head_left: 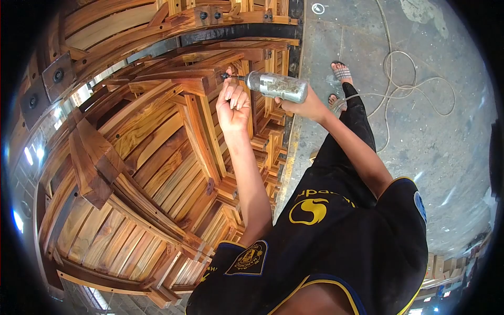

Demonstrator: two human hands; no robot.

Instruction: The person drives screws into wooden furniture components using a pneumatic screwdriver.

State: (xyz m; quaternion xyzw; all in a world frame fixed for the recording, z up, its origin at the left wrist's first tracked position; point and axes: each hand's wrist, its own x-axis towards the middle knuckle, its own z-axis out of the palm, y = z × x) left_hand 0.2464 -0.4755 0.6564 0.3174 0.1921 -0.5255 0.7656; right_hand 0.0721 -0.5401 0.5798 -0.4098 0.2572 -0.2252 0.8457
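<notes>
A worn grey cylindrical power tool [276, 87] lies level, its thin shaft pointing left at a wooden corner [198, 85]. My right hand [306, 106] grips it beneath its rear end, fingers closed. At the shaft's front end, my left hand [234, 106] is raised with curled fingers, its fingertips around a small dark piece [226, 76] against the wood. What exactly those fingertips pinch is too small to tell.
Slatted wooden furniture frames [157, 142] fill the left side, with a thick post end [94, 178] jutting out. A pale hose [389, 79] loops over the grey concrete floor [446, 142] at the right. My sandalled feet [341, 72] stand beside it.
</notes>
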